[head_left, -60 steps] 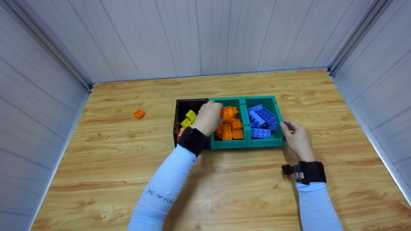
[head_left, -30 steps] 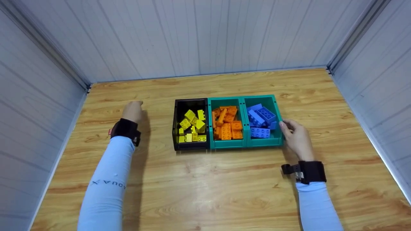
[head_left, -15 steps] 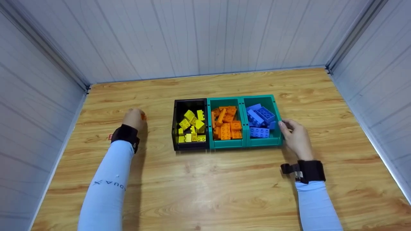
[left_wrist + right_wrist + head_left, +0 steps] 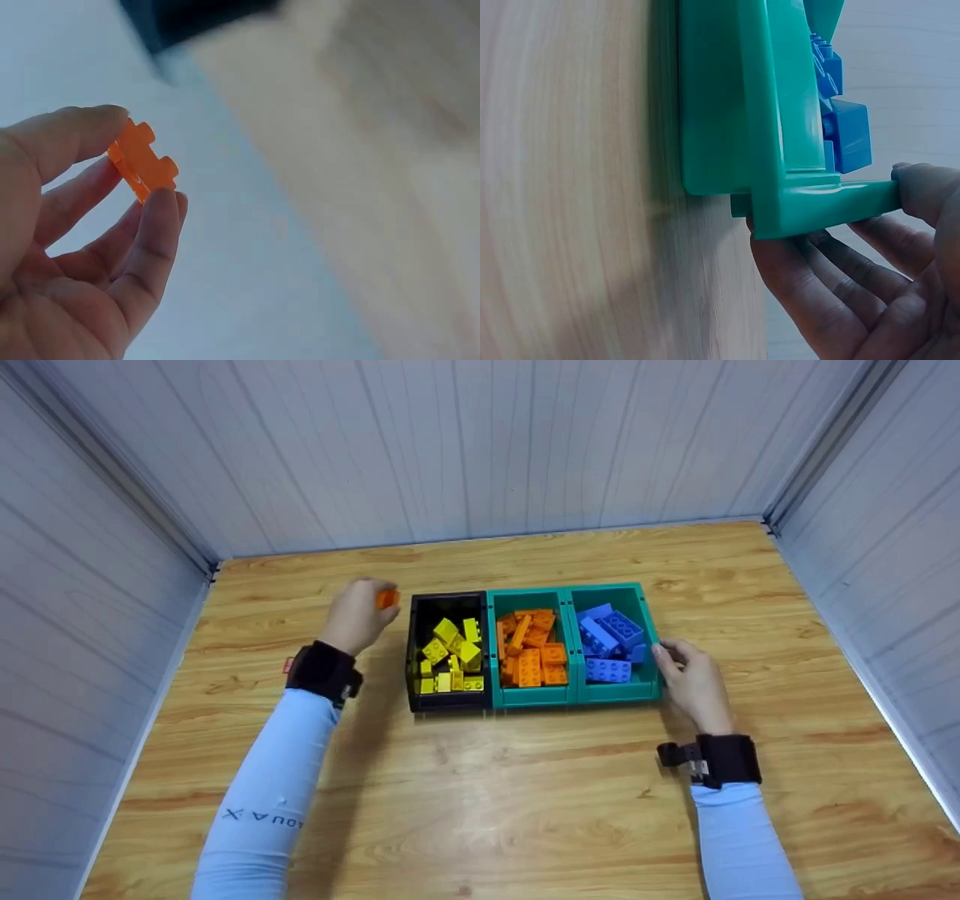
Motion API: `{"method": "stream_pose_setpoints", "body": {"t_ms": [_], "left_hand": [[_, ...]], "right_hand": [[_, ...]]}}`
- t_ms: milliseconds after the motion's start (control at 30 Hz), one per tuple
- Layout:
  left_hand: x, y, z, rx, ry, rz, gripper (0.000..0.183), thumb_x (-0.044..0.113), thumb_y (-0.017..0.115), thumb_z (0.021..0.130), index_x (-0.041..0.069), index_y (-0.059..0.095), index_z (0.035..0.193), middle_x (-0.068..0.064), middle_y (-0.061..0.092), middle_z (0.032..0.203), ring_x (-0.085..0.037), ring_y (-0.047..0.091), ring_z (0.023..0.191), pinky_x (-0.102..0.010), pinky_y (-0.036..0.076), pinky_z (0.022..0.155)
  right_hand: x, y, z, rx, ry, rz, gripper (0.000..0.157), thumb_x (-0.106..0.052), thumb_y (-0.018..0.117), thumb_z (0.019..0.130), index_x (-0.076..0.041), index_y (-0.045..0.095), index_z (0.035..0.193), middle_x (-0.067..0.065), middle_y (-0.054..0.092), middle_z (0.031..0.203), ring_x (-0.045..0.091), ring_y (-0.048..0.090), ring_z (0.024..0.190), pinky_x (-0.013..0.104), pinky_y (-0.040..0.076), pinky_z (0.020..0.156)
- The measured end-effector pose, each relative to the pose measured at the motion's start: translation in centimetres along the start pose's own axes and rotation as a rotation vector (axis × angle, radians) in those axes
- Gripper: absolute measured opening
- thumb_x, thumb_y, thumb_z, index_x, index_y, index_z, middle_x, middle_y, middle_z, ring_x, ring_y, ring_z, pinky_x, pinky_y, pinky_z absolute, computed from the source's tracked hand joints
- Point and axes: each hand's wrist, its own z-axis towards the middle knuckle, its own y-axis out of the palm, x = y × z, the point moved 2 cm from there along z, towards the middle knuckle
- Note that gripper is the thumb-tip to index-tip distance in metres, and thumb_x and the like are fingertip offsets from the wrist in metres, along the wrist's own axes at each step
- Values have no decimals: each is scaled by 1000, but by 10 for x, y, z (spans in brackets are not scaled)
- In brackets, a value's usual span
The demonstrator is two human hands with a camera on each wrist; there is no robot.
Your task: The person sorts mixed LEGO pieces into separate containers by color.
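Observation:
My left hand [image 4: 358, 615] pinches a small orange building block [image 4: 142, 161] between thumb and fingertips, raised just left of the black bin [image 4: 450, 703]. Two studs show on the block's side in the left wrist view. My right hand [image 4: 696, 682] holds the right wall of the rightmost green bin [image 4: 622, 694], thumb on the rim and fingers underneath in the right wrist view. Yellow blocks [image 4: 446, 656] lie in the black bin. Orange blocks [image 4: 529, 664] fill part of the middle green bin [image 4: 532, 699], and blue blocks [image 4: 609, 649] the rightmost one.
The three bins stand side by side on a wood-grain table [image 4: 480, 795]. A small red piece [image 4: 288, 665] lies on the table, partly behind the left wristband. White panels [image 4: 480, 450] enclose the table at the back and both sides.
My left hand went from the bins to the orange block on the left of the table, picked it up and brought it back rightward. My right hand stayed on the green bin.

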Motion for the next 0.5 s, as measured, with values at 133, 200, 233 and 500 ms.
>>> {"method": "stream_pose_setpoints", "body": {"t_ms": [133, 200, 233, 500], "left_hand": [[51, 12, 0, -11, 143, -3, 36, 6, 70, 92, -4, 64, 126, -25, 59, 127, -36, 58, 113, -39, 52, 93], [75, 23, -3, -37, 214, -1, 36, 7, 70, 92, -2, 64, 126, -23, 57, 128, -34, 57, 114, -38, 51, 94], [86, 28, -5, -49, 246, 11, 36, 9, 70, 93, -1, 64, 127, -21, 57, 128, -33, 56, 115, -37, 50, 95], [136, 87, -9, -93, 413, 52, 33, 9, 70, 93, 0, 66, 125, -17, 60, 121, -29, 56, 110, -34, 49, 93]], "right_hand": [[1, -2, 1, 4, -4, 3, 56, -43, 46, 104, 2, 56, 135, 25, 60, 129, 42, 53, 124, 53, 47, 97], [2, -3, 1, 7, -5, 7, 56, -43, 45, 104, 2, 57, 135, 25, 60, 128, 42, 53, 123, 53, 47, 97], [2, -3, 2, 7, -6, 10, 56, -43, 45, 104, 2, 57, 134, 25, 60, 128, 42, 53, 123, 53, 47, 97], [2, -2, 2, 10, -5, 22, 55, -43, 46, 104, 2, 58, 134, 25, 61, 127, 42, 53, 123, 53, 48, 95]]}}
